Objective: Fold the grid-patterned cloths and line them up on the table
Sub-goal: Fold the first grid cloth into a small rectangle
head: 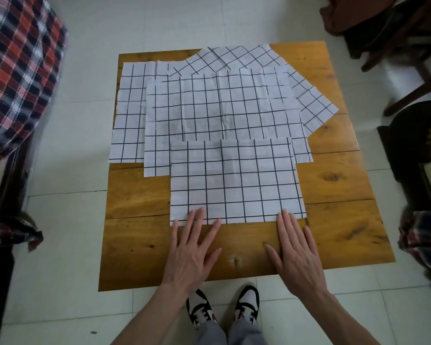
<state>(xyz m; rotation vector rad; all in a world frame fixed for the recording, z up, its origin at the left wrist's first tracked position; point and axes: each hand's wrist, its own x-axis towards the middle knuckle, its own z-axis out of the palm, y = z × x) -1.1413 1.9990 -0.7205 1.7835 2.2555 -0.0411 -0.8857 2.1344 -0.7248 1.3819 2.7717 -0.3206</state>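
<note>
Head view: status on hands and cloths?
Left hand, right hand open, fingertips on near edge of nearest white grid-patterned cloth. It lies flat atop overlapping unfolded cloths on wooden table. Nothing obstructing.

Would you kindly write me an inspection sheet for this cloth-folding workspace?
Surface: wooden table, planks with visible seams, bare at the near edge.
Job's things: nearest cloth lies flat on top; middle cloth, left cloth and angled far cloth overlap behind it.
Clutter: nothing seen on the table.
Grippers: left hand and right hand flat, fingertips on the nearest cloth's near edge.
Cables: nothing seen.
Surroundings: tiled floor; plaid fabric at left; dark wooden chairs at right.
</note>
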